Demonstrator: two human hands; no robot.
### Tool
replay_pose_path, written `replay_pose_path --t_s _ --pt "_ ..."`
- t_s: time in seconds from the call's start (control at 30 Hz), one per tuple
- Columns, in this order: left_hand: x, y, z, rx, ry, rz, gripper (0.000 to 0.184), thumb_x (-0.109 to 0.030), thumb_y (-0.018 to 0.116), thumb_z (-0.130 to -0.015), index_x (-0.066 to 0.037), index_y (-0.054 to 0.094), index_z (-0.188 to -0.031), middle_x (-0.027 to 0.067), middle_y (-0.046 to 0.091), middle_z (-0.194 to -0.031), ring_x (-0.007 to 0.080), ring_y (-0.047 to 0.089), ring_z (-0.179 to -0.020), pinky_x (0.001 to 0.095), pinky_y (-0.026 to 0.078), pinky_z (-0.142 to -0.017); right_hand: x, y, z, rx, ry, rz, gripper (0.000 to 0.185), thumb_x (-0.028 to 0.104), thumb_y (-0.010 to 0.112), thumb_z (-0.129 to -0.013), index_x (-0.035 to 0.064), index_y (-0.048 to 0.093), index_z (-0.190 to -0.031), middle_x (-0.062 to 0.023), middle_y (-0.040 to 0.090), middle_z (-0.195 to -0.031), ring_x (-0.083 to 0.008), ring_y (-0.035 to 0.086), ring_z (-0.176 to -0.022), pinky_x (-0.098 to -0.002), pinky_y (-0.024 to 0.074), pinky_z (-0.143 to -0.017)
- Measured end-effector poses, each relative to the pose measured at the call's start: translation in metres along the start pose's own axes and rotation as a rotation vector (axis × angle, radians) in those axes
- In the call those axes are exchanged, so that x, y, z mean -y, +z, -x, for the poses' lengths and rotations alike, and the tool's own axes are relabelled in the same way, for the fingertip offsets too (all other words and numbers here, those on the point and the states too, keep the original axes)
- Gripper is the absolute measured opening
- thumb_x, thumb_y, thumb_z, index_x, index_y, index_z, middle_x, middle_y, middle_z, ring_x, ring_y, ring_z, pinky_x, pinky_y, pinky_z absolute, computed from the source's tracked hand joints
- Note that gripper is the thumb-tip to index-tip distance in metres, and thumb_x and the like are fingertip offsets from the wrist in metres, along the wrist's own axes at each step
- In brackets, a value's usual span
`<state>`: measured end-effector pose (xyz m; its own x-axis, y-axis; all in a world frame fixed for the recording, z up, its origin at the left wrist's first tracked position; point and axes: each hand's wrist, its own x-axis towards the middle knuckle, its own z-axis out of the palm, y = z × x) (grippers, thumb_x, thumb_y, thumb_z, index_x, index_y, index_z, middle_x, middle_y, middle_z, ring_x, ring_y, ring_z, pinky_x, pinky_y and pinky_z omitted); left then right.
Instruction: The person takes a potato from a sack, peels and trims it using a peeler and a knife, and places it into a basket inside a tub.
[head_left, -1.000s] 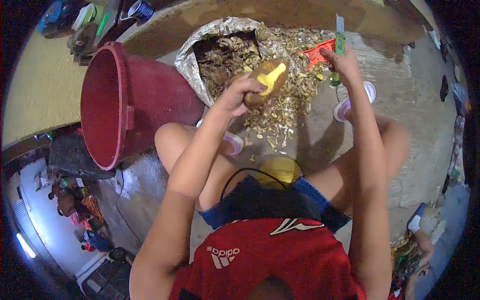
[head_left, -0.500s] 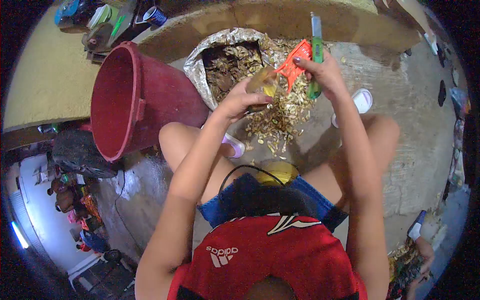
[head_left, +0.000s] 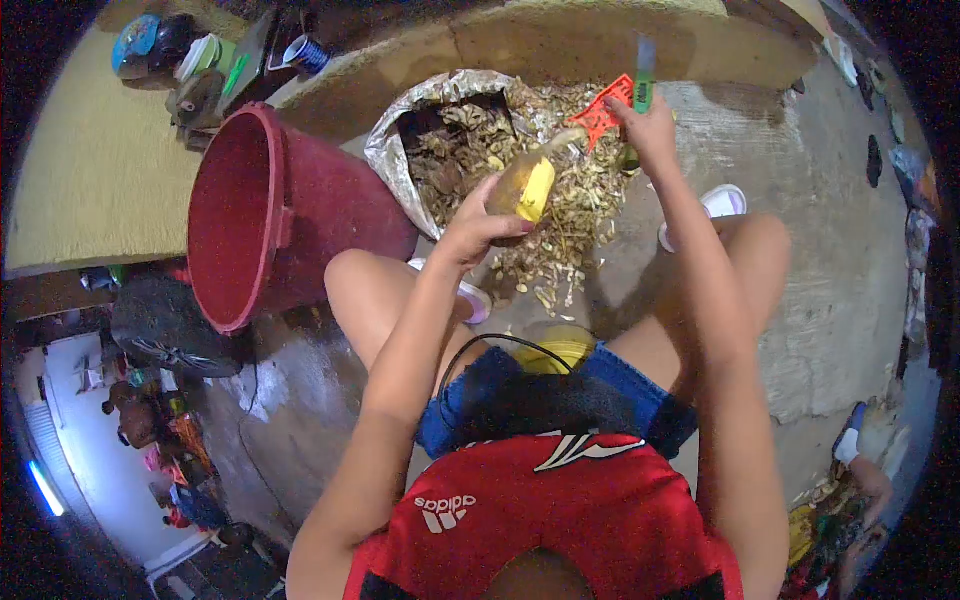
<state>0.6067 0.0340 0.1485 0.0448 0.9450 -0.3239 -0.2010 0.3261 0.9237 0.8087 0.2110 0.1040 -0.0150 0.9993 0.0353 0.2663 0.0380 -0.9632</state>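
Note:
My left hand (head_left: 470, 228) is closed around a brown-skinned tuber (head_left: 538, 188) whose peeled side shows bright yellow flesh. Up and to the right, my right hand (head_left: 650, 138) grips an orange peeler (head_left: 600, 115) along with a green-handled utility knife (head_left: 643, 88), its blurred blade pointing away from me. The peeler is apart from the tuber. Beneath both hands spreads a heap of pale peelings (head_left: 575, 225). Beside it lies an open white sack (head_left: 385, 150), its mouth toward me, with brown scraps inside.
A large dark red bin (head_left: 345, 195) leans on its side at the left. A yellow container (head_left: 550, 355) stands between my legs. A low ledge (head_left: 480, 50) runs along the back, with a blue cup (head_left: 306, 55) on it. Another person's leg (head_left: 870, 480) shows at lower right.
My left hand has turned the tuber so its yellow side faces up, slightly lower than before. The peeler and knife in my right hand have shifted slightly; the gap to the tuber has widened.

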Motion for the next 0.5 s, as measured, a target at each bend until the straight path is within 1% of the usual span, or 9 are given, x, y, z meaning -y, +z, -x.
replay_pose_path --t_s 0.03,0.13,0.23,0.33,0.37,0.47,0.5 --pt "0.005 -0.004 -0.003 0.006 0.001 0.011 0.074 -0.006 0.071 -0.058 -0.001 0.038 -0.124 0.0057 0.053 -0.107 0.0159 0.053 -0.095 0.0287 0.042 -0.085 0.000 0.001 -0.001 -0.009 -0.044 -0.102 0.029 0.024 0.071 -0.070 0.0044 0.052 -0.080 -0.0049 0.057 -0.064 -0.0152 0.052 -0.048 -0.0309 0.0421 -0.048" --pt "0.009 -0.007 -0.009 -0.015 -0.017 0.022 0.075 -0.004 0.072 -0.059 -0.001 0.037 -0.125 0.0058 0.053 -0.107 0.0159 0.053 -0.095 0.0284 0.040 -0.087 0.017 -0.001 0.008 0.051 0.024 -0.175 0.028 0.023 0.070 -0.072 0.0049 0.052 -0.082 -0.0034 0.056 -0.063 -0.0125 0.051 -0.048 -0.0295 0.0414 -0.047" --pt "0.009 -0.007 -0.015 -0.042 -0.030 0.022 0.075 -0.003 0.072 -0.060 -0.001 0.035 -0.125 0.0068 0.052 -0.108 0.0166 0.053 -0.097 0.0289 0.040 -0.088 0.037 0.004 0.021 0.131 0.097 -0.097 0.026 0.018 0.068 -0.073 0.0043 0.052 -0.088 -0.0077 0.058 -0.069 -0.0195 0.056 -0.055 -0.0327 0.0444 -0.052" --pt "0.014 -0.007 -0.023 -0.086 -0.042 -0.015 0.078 -0.004 0.073 -0.060 0.000 0.033 -0.126 0.0085 0.052 -0.110 0.0178 0.052 -0.099 0.0299 0.040 -0.088 0.046 0.013 0.026 -0.079 -0.556 0.334 0.029 0.011 0.065 -0.071 0.0041 0.050 -0.095 -0.0134 0.060 -0.083 -0.0304 0.059 -0.072 -0.0377 0.0472 -0.062" --pt "0.016 -0.008 -0.024 -0.099 -0.050 -0.037 0.079 -0.005 0.073 -0.060 0.001 0.032 -0.126 0.0092 0.052 -0.111 0.0182 0.052 -0.100 0.0301 0.040 -0.088 0.051 0.006 0.028 0.003 -0.593 0.433 0.035 0.008 0.063 -0.067 0.0056 0.049 -0.099 -0.0159 0.057 -0.095 -0.0369 0.055 -0.087 -0.0412 0.0464 -0.072" --pt "0.023 -0.013 -0.029 -0.120 -0.052 -0.061 0.082 -0.007 0.075 -0.059 0.003 0.030 -0.127 0.0113 0.051 -0.112 0.0193 0.052 -0.101 0.0304 0.040 -0.089 0.060 -0.003 0.022 0.019 -0.649 0.509 0.035 0.007 0.062 -0.066 0.0073 0.051 -0.099 -0.0147 0.057 -0.096 -0.0356 0.056 -0.087 -0.0413 0.0464 -0.072" --pt "0.022 -0.014 -0.030 -0.122 -0.045 -0.063 0.083 -0.008 0.076 -0.059 0.003 0.029 -0.127 0.0120 0.051 -0.113 0.0196 0.052 -0.102 0.0304 0.039 -0.089 0.053 -0.001 0.015 -0.026 -0.678 0.467 0.036 0.005 0.061 -0.066 0.0085 0.052 -0.100 -0.0144 0.058 -0.096 -0.0343 0.056 -0.087 -0.0405 0.0467 -0.072"
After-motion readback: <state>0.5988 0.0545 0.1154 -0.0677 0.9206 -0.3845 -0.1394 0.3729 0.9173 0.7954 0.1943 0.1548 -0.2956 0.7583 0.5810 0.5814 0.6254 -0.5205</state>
